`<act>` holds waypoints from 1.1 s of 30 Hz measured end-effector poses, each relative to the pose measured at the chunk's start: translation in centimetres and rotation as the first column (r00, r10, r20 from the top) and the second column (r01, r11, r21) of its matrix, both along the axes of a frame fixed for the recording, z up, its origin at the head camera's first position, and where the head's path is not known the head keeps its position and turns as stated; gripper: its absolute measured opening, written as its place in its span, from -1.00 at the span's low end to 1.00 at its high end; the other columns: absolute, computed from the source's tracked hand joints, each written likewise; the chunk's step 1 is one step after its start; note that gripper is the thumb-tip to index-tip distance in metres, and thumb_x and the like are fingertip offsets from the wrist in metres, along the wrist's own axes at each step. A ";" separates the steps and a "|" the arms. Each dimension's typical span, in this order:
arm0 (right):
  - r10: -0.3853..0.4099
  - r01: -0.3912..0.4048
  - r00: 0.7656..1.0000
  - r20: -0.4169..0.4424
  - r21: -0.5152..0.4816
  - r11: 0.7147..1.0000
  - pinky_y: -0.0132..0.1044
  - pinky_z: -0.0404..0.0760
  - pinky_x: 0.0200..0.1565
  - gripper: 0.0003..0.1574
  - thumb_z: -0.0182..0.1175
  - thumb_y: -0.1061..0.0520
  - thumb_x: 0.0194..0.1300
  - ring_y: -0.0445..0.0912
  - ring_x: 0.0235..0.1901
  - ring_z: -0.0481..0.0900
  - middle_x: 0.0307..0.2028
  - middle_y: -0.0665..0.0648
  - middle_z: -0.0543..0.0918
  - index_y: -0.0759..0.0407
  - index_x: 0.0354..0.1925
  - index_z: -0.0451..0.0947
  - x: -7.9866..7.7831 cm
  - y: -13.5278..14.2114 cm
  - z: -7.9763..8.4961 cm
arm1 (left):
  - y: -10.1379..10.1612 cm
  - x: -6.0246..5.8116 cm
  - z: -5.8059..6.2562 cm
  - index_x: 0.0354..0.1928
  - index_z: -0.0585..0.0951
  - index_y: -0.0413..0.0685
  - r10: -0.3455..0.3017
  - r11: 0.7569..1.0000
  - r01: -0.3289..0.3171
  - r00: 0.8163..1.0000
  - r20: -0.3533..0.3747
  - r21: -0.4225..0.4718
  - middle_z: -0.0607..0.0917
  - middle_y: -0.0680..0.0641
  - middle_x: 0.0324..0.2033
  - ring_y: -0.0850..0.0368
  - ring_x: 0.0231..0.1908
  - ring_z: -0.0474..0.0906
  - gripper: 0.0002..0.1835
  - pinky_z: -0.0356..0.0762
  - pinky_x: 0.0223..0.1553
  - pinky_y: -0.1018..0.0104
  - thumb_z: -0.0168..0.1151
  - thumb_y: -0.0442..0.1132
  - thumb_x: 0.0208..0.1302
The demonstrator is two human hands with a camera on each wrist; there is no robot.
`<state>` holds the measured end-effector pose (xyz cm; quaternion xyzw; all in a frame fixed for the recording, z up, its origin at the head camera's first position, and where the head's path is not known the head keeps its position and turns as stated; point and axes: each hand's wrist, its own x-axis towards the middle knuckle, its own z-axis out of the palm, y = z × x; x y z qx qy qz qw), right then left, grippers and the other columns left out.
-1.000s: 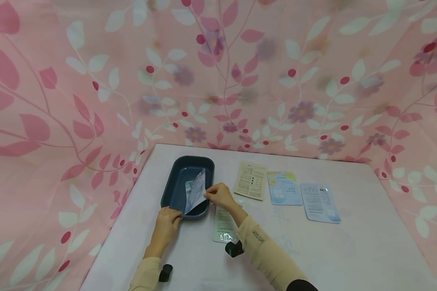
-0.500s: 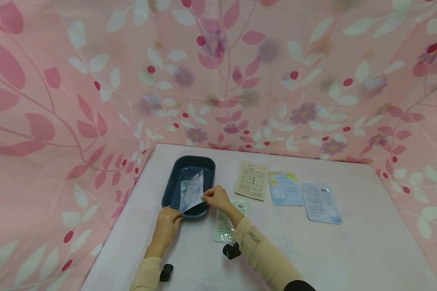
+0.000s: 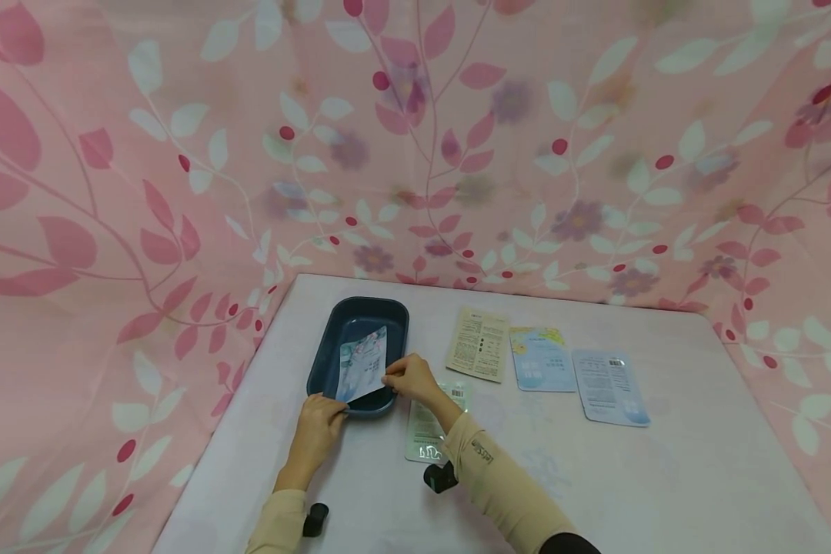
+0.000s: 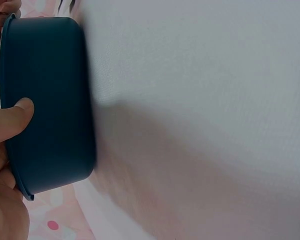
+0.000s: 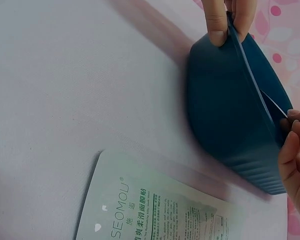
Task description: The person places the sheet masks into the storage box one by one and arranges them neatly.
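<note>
A dark blue rectangular basin stands at the table's left. My left hand grips its near rim, thumb on the outer wall and fingers over the inside. Within the basin a blue-white face mask packet leans, its printed front facing up. My right hand pinches that packet's right edge with thumb and fingertips, just above the basin's right rim. A pale green face mask packet, lettered SEOMOU, lies flat on the table below my right wrist and is partly covered by it in the head view.
To the right lie a cream packet, a light blue packet with yellow flowers and another blue packet, all flat on the white-covered table. A pink floral curtain hangs behind and beside the table.
The packet in my right hand has turned from nearly edge-on to flatter, showing its front, and has shifted slightly left and down in the basin. The left hand keeps its place on the rim.
</note>
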<state>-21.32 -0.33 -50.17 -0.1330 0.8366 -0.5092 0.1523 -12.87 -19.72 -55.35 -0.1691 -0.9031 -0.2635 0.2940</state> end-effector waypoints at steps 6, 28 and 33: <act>-0.004 0.004 1.000 0.002 -0.002 1.000 -0.47 0.52 -0.64 -0.78 0.27 0.29 0.15 -0.27 -0.67 0.45 -0.51 0.19 0.67 0.46 -0.24 0.63 0.1 0.0 -0.1 | 0.0 0.0 -0.2 -0.53 0.66 -0.24 -0.003 1.000 0.003 1.000 -0.001 0.001 0.68 -0.10 -0.55 -0.01 -0.45 0.56 -0.78 0.50 -0.07 -0.10 0.47 -0.58 -0.31; -0.031 0.022 0.997 -0.070 -0.129 0.991 -0.42 0.56 -0.57 -0.79 0.22 0.27 0.21 -0.17 -0.59 0.52 -0.44 0.27 0.69 0.44 -0.25 0.63 1.7 3.7 0.7 | 0.1 0.0 0.2 -0.53 0.67 -0.26 0.011 0.999 -0.013 0.998 0.057 0.036 0.69 -0.11 -0.54 -0.03 -0.43 0.57 -0.80 0.48 -0.02 -0.12 0.43 -0.60 -0.26; -0.041 0.025 0.993 -0.106 -0.145 0.989 -0.42 0.57 -0.58 -0.81 0.22 0.28 0.21 -0.21 -0.60 0.50 -0.46 0.25 0.68 0.43 -0.27 0.63 2.2 5.1 0.9 | 0.2 0.1 0.3 -0.52 0.67 -0.26 0.013 0.999 -0.016 0.998 0.067 0.042 0.70 -0.11 -0.53 -0.03 -0.42 0.58 -0.80 0.48 -0.02 -0.11 0.43 -0.60 -0.26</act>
